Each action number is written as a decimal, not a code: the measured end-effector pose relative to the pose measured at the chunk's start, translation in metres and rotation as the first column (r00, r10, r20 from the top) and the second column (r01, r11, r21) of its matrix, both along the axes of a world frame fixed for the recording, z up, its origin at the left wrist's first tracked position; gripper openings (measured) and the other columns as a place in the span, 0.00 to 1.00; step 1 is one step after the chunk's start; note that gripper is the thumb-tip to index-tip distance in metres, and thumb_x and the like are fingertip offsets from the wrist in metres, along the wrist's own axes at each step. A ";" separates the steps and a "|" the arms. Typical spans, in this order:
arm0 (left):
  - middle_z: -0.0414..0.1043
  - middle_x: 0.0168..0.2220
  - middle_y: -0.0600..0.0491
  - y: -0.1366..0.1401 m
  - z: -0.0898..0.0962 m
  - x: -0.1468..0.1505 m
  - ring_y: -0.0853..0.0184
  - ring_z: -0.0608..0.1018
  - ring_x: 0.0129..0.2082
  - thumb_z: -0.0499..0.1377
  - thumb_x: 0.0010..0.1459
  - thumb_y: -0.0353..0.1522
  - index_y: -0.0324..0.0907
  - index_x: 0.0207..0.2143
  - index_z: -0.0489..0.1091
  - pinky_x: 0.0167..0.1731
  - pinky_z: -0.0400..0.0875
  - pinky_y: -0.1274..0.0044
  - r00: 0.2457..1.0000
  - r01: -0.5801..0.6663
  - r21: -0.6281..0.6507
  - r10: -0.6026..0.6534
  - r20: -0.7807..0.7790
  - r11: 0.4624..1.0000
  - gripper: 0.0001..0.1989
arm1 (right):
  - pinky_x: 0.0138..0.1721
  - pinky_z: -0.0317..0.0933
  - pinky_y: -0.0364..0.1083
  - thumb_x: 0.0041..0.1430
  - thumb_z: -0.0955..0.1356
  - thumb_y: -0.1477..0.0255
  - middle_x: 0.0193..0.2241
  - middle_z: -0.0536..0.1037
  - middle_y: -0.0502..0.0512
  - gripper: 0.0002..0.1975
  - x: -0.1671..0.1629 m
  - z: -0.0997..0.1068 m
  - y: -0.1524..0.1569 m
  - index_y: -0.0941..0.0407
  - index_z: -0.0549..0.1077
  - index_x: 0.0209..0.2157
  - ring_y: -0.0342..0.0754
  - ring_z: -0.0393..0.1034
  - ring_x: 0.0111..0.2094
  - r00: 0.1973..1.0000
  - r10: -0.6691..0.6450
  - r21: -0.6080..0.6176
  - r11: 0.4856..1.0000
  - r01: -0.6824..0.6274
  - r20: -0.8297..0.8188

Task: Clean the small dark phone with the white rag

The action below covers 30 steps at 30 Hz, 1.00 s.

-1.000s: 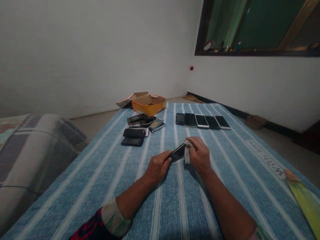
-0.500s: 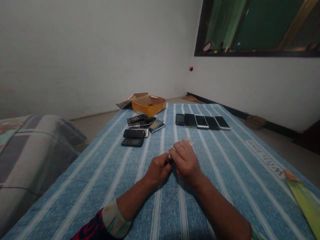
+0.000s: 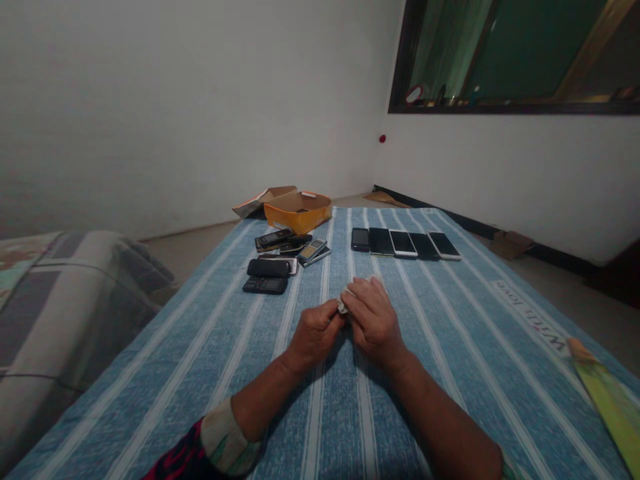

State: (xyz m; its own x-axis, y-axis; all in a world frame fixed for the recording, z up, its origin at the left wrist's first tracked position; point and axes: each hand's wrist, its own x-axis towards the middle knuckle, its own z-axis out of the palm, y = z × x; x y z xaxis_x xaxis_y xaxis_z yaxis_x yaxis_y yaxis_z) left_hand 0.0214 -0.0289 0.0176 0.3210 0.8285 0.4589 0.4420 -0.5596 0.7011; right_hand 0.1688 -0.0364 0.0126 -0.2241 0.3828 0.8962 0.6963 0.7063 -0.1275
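My left hand (image 3: 316, 333) and my right hand (image 3: 374, 321) meet above the middle of the striped cloth. A crumpled white tissue (image 3: 342, 307) is gripped in my right hand, showing between the two hands and at the far side of the fingers. The fingers of my left hand are pinched closed against it; whatever they hold is hidden. Left of the hands, a black keypad phone (image 3: 265, 285) lies nearest, with a dark phone (image 3: 269, 268) just beyond it. A silver keypad phone (image 3: 313, 249) rests on the pile behind.
An opened orange box (image 3: 298, 217) stands at the far end of the blue striped cloth (image 3: 210, 360). Several touchscreen phones, among them a white-framed phone (image 3: 403, 243), lie in a row at the far right. A yellow-green object (image 3: 603, 400) lies along the right edge.
Both hands stay in nearly the same place. The right hand's fingers have shifted slightly over the tissue, and less of the tissue shows beyond them.
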 end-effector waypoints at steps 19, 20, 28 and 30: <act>0.80 0.33 0.49 0.000 -0.006 0.002 0.64 0.81 0.32 0.53 0.62 0.31 0.38 0.41 0.74 0.33 0.73 0.77 0.999 0.033 0.152 -0.030 -0.021 0.988 0.11 | 0.45 0.71 0.49 0.56 0.59 0.83 0.38 0.79 0.59 0.20 0.010 -0.007 0.013 0.57 0.77 0.44 0.49 0.75 0.41 0.914 -0.025 -0.212 0.975 -0.067 -0.405; 0.80 0.33 0.48 -0.001 -0.006 0.002 0.64 0.81 0.32 0.53 0.62 0.31 0.38 0.41 0.74 0.34 0.73 0.77 0.999 0.029 0.166 -0.026 -0.024 0.986 0.11 | 0.47 0.70 0.51 0.58 0.60 0.82 0.40 0.78 0.61 0.19 0.009 -0.007 0.012 0.58 0.76 0.45 0.51 0.74 0.44 0.941 -0.016 -0.165 0.985 -0.043 -0.338; 0.73 0.22 0.55 -0.002 -0.008 0.000 0.69 0.75 0.21 0.53 0.59 0.28 0.41 0.29 0.69 0.26 0.68 0.79 0.997 -0.050 0.145 0.057 -0.043 0.988 0.08 | 0.55 0.62 0.63 0.64 0.60 0.80 0.46 0.77 0.64 0.15 -0.003 -0.005 0.000 0.58 0.73 0.46 0.58 0.65 0.57 0.997 -0.033 0.100 0.995 0.026 0.067; 0.73 0.23 0.55 -0.001 -0.006 0.000 0.70 0.75 0.21 0.52 0.60 0.29 0.41 0.29 0.69 0.26 0.68 0.80 0.998 -0.046 0.133 0.052 -0.044 0.990 0.08 | 0.55 0.62 0.63 0.64 0.60 0.80 0.46 0.77 0.65 0.15 -0.003 -0.006 0.001 0.58 0.73 0.47 0.58 0.65 0.57 0.998 -0.019 0.074 0.997 0.015 0.058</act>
State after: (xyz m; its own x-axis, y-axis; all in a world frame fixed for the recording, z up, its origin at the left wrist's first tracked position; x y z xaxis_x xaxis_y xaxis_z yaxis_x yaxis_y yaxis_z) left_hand 0.0219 -0.0303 0.0116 0.3051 0.7769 0.5508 0.5018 -0.6227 0.6003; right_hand 0.1657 -0.0358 0.0070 -0.2716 0.3209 0.9073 0.7129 0.7004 -0.0343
